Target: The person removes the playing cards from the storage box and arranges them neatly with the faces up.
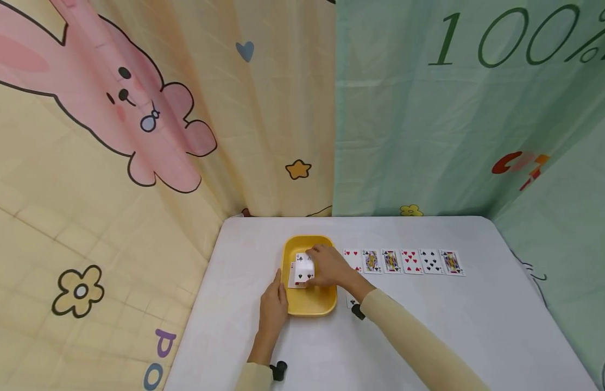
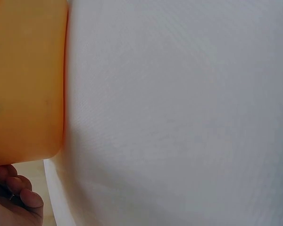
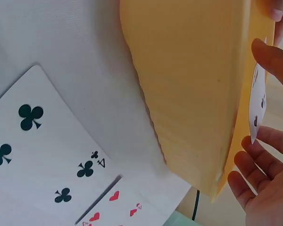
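My right hand [image 1: 327,266] pinches a playing card [image 1: 304,267] with black spade pips over the yellow tray [image 1: 309,309]. In the right wrist view, the thumb and fingertips of that hand grip the edges of the card [image 3: 257,101], which looks slightly bowed. Beneath it another card [image 1: 291,279] with a red mark lies in the tray, mostly covered. At the tray's left wall, my left hand [image 1: 273,304] holds the side with its thumb near the rim. The left wrist view has curled fingers [image 2: 19,184] beside the tray's wall [image 2: 28,84].
Right of the tray, several face-up cards [image 1: 411,262] form a row, with hearts and picture cards among them. A four of clubs [image 3: 42,136] lies closer to me, partly under my right wrist in the head view. Curtains [image 1: 283,108] hang behind the white table [image 1: 405,336].
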A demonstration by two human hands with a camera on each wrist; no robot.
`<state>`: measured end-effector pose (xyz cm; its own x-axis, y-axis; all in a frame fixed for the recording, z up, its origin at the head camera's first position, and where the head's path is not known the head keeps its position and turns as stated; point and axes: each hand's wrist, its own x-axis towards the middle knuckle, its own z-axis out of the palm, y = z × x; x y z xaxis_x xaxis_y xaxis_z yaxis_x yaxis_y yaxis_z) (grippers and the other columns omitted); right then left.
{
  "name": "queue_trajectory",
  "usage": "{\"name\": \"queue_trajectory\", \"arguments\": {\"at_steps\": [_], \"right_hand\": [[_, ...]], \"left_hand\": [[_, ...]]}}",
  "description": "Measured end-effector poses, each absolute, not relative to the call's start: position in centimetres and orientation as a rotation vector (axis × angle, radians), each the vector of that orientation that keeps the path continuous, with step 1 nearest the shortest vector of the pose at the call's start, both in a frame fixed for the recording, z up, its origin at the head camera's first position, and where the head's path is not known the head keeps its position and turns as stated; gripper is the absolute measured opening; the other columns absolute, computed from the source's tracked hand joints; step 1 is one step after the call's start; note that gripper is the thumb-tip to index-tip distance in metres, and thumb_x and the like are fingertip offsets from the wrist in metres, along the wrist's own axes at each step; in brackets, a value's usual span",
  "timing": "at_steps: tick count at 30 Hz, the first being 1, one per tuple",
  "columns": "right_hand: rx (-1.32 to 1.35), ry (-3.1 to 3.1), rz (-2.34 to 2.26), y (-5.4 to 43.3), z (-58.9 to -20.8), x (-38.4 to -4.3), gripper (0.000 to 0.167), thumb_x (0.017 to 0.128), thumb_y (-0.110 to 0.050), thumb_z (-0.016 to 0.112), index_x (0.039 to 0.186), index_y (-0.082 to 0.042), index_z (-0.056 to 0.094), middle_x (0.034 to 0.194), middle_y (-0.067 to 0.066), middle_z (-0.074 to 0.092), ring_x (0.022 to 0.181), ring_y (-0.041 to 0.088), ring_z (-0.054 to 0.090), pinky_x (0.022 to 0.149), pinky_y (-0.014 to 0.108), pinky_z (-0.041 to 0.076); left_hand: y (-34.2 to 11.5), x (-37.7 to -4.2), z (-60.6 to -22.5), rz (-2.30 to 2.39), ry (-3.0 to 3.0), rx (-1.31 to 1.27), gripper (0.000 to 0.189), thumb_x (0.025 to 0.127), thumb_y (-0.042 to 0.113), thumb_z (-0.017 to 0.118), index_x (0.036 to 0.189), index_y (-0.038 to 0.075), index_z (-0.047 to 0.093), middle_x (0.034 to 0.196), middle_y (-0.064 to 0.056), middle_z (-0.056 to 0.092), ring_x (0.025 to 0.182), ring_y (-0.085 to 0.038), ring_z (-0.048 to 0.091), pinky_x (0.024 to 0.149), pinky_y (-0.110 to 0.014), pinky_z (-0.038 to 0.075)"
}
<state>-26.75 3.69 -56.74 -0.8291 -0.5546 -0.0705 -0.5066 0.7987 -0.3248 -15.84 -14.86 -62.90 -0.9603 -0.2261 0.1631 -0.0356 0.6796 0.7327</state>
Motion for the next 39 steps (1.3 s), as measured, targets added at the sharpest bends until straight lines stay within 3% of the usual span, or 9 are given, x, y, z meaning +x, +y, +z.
{"name": "queue_trajectory", "arguments": {"at_steps": [6,14,25,31,39], "right_hand": [[-0.816,2.884,-0.545,6.6,-55.2,-26.0,0.094,0.075,-0.058,0.086,0.148,-0.008,0.053,0.147,0.011,0.055,0.132,0.030,0.053,0.116,0.048,0.045],[-0.704,3.009,-0.579,13.5,-55.0,-25.3,0.095,0.073,-0.059,0.088,0.148,-0.014,0.054,0.144,0.009,0.055,0.130,0.030,0.052,0.112,0.053,0.048],[-0.620,3.088,-0.508,22.0,-57.1,-23.9,0.092,0.072,-0.045,0.092,0.144,-0.002,0.056,0.137,0.019,0.059,0.127,0.039,0.054,0.107,0.059,0.048],[-0.605,3.053,-0.462,23.9,-59.1,-22.0,0.090,0.068,-0.045,0.094,0.140,-0.005,0.060,0.137,0.020,0.060,0.126,0.043,0.057,0.106,0.062,0.047],[-0.649,2.988,-0.457,23.6,-60.4,-20.5,0.084,0.067,-0.045,0.094,0.137,-0.009,0.064,0.130,0.016,0.060,0.117,0.037,0.057,0.101,0.060,0.049]], "left_hand": [[-14.8,-15.8,-62.9,-1.138,-2.633,0.204,0.048,0.106,0.012,0.056,0.154,0.006,0.048,0.146,-0.014,0.061,0.128,-0.030,0.064,0.103,-0.045,0.056],[-15.0,-15.8,-62.9,-1.181,-2.641,0.210,0.048,0.108,0.013,0.053,0.155,0.008,0.046,0.150,-0.012,0.058,0.137,-0.029,0.057,0.109,-0.045,0.052],[-15.1,-16.1,-63.0,-1.156,-2.613,0.203,0.048,0.107,0.011,0.053,0.154,0.005,0.046,0.149,-0.015,0.058,0.137,-0.032,0.057,0.109,-0.047,0.052],[-15.2,-16.2,-63.1,-1.162,-2.599,0.194,0.049,0.107,0.010,0.054,0.155,0.005,0.046,0.149,-0.015,0.058,0.137,-0.032,0.057,0.108,-0.047,0.053],[-15.1,-16.2,-63.3,-1.171,-2.605,0.175,0.048,0.107,0.010,0.053,0.154,0.005,0.047,0.151,-0.015,0.056,0.139,-0.031,0.055,0.110,-0.047,0.051]]}}
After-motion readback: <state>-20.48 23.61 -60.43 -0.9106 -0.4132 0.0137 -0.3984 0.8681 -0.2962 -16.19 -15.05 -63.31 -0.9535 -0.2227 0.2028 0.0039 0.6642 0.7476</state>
